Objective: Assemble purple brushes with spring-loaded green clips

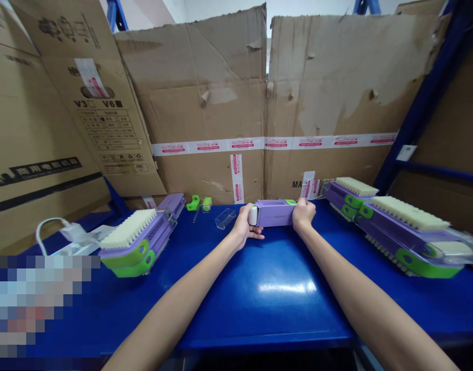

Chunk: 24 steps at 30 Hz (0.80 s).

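Above the middle of the blue table, both my hands hold a purple plastic device level. It has a slotted upper side and a green patch near its right end. My left hand grips the left end, by a white ridged part, with some fingers stretched out underneath. My right hand is wrapped round the right end and hides it. Left of my left hand lie a small clear plastic box, a green plastic part, a metal spring and a small green-and-clear piece.
Purple-and-green units with cream ridged pads stand at the left and right. A white power strip with a plugged-in adapter sits at the left. Cardboard sheets wall the back of the blue table. The lower left corner is pixelated.
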Motion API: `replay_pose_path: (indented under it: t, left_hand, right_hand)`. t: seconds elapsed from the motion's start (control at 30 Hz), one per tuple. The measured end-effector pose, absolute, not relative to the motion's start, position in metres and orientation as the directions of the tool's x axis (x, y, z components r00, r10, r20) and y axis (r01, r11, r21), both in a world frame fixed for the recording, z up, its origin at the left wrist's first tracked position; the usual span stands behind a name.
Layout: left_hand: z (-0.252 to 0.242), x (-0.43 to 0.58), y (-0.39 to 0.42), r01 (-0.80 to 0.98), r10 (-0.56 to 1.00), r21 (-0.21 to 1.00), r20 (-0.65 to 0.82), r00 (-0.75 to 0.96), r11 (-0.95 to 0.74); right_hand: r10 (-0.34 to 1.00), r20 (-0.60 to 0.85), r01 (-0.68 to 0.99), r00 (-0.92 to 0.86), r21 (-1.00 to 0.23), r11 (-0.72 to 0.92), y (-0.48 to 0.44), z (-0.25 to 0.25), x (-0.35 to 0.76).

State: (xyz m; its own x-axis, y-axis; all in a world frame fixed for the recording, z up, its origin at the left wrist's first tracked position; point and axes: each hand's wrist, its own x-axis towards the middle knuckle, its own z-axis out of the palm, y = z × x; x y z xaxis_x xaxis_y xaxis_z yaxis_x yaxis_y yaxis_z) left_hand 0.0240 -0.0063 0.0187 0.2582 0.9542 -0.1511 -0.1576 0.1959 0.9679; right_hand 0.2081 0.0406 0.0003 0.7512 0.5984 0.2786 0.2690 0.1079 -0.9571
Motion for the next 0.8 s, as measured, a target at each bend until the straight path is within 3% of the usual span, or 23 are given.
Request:
replay_pose_path:
  t: [0.2, 0.8]
  left_hand:
    - [0.0247, 0.023, -0.0138, -0.218, 0.935, 0.957, -0.112, 0.337, 0.193]
    - [0.0234, 0.0258, -0.0157, -0.215, 0.939, 0.958, -0.112, 0.324, 0.188]
  right_hand:
    - [0.601, 0.254, 0.251, 0.758, -0.964, 0.091, 0.0437, -0.0006, 0.216]
    - [0.589, 0.307, 0.283, 0.747, -0.949, 0.136, 0.0404, 0.0027, 0.2126]
